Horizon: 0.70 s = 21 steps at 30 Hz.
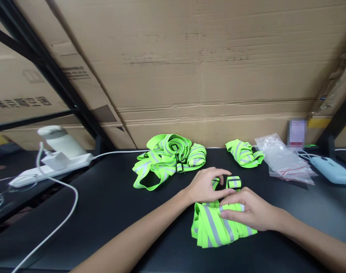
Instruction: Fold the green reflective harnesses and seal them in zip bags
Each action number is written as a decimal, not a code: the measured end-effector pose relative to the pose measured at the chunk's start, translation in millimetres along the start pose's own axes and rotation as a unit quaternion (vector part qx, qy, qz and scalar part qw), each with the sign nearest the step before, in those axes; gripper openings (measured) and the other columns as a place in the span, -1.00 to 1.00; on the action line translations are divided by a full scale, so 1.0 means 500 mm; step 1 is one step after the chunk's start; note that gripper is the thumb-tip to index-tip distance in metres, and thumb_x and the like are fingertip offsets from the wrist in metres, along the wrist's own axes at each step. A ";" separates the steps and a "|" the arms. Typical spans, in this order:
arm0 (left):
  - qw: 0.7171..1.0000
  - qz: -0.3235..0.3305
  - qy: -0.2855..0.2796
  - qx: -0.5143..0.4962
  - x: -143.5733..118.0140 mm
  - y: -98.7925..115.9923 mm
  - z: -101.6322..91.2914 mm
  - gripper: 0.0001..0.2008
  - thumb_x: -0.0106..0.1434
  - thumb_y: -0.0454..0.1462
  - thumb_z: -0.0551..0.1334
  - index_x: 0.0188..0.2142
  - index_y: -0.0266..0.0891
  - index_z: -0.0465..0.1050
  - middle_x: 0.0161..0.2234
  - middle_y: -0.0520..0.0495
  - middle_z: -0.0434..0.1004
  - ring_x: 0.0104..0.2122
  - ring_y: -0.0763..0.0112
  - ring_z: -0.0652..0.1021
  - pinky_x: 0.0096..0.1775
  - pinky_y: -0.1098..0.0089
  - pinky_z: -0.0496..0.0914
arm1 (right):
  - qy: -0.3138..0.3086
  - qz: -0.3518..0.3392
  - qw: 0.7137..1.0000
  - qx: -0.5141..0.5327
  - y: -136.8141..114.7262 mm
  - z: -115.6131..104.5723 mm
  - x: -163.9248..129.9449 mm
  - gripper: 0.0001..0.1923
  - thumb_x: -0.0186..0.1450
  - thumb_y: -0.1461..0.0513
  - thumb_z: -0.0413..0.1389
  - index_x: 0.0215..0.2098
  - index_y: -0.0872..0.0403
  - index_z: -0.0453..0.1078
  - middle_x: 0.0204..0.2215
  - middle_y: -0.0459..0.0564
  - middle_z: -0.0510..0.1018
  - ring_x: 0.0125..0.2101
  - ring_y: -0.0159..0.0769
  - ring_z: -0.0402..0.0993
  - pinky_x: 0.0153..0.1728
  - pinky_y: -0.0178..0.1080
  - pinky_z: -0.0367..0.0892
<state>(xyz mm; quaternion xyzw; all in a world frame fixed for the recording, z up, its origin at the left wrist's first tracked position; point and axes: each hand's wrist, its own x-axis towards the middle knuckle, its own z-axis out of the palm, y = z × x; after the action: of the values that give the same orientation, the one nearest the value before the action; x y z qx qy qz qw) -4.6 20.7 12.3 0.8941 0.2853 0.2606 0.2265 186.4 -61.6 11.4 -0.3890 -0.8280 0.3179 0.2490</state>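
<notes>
A folded bundle of neon-green straps with grey reflective stripes [211, 227] lies on the black table [110, 204] in front of me. My right hand [251, 210] presses flat on the bundle's right half, fingers curled over the folds. My left hand [205, 185] rests at the bundle's far end, fingertips pinching a strap end near a black-edged buckle loop [233, 182].
A loose heap of the same green straps [169, 159] sits further back, and a smaller bunch [243, 152] to its right. Clear plastic bags [283, 159] and a light-blue device [331, 170] lie at right. A white power strip with cable [52, 167] is at left. Cardboard boxes [190, 68] form the back wall.
</notes>
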 end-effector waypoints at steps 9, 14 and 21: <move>1.000 -0.025 -0.002 0.001 0.010 -0.004 0.019 -0.79 0.28 -0.11 0.32 -0.34 -0.21 0.54 -0.41 0.02 0.60 -0.42 0.36 0.55 -0.36 0.42 0.30 | -0.025 0.018 0.999 -0.013 -0.005 0.000 0.001 -0.51 0.44 -0.08 0.06 -0.39 0.10 0.54 -0.63 -0.22 0.16 -0.57 -0.44 0.00 -0.54 -0.33 -0.04; 0.997 -0.019 0.011 -0.073 0.006 -0.021 0.025 -0.79 0.32 -0.12 0.30 -0.25 -0.23 0.54 -0.42 0.04 0.57 -0.43 0.40 0.54 -0.33 0.43 0.34 | -0.027 0.035 0.999 0.007 -0.011 -0.003 0.001 -0.44 0.44 -0.10 0.04 -0.55 0.10 0.36 -0.63 -0.23 0.00 -0.56 -0.44 -0.09 -0.57 -0.32 -0.10; 0.978 -0.051 0.036 -0.198 0.012 0.002 0.005 -0.69 0.21 -0.06 0.38 -0.41 -0.26 0.46 -0.46 0.05 0.44 -0.41 0.40 0.44 -0.32 0.40 0.34 | 0.033 0.031 0.996 -0.072 -0.006 0.006 -0.006 -0.51 0.46 -0.06 0.02 -0.40 0.05 0.56 -0.55 -0.08 0.53 -0.51 -0.31 0.41 -0.40 -0.29 0.27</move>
<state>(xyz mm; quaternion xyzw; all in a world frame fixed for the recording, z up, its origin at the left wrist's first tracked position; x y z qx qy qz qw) 1.6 22.9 12.9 0.8056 0.2814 0.3319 0.4021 184.5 -66.4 11.0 -0.4419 -0.8273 0.2524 0.2379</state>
